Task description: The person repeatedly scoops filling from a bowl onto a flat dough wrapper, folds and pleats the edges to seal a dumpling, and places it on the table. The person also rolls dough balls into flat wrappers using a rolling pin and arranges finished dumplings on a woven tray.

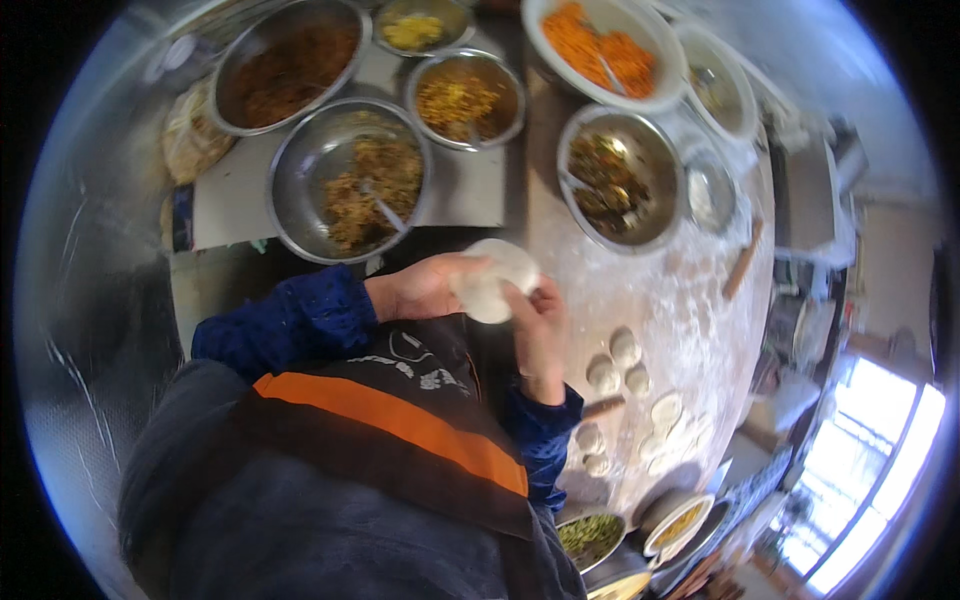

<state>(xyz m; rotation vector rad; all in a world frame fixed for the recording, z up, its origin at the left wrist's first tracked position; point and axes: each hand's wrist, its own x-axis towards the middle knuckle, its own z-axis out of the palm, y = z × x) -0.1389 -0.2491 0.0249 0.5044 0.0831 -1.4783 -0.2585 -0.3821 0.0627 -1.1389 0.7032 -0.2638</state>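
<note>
A flat, pale dough wrapper (pixel 489 301) is held up in front of my apron. My left hand (pixel 427 287) grips it from the left, thumb on top. On its right side my right hand (pixel 541 330) pinches the edge, blurred by motion. The dough looks folded or overlapping, and whether it is one wrapper or two I cannot tell. Just beyond my left hand sits a large steel bowl (pixel 296 191) of minced filling (pixel 379 176) with a spoon (pixel 386 206) in it.
Several dough balls (pixel 625 347) and flattened dough rounds (pixel 667 409) lie on the floured board (pixel 675 315), near a rolling pin (pixel 602 408). Another wooden stick (pixel 742 259) rests at the far edge. Steel bowls (pixel 667 217) and a white basin (pixel 534 22) of orange shreds stand beyond.
</note>
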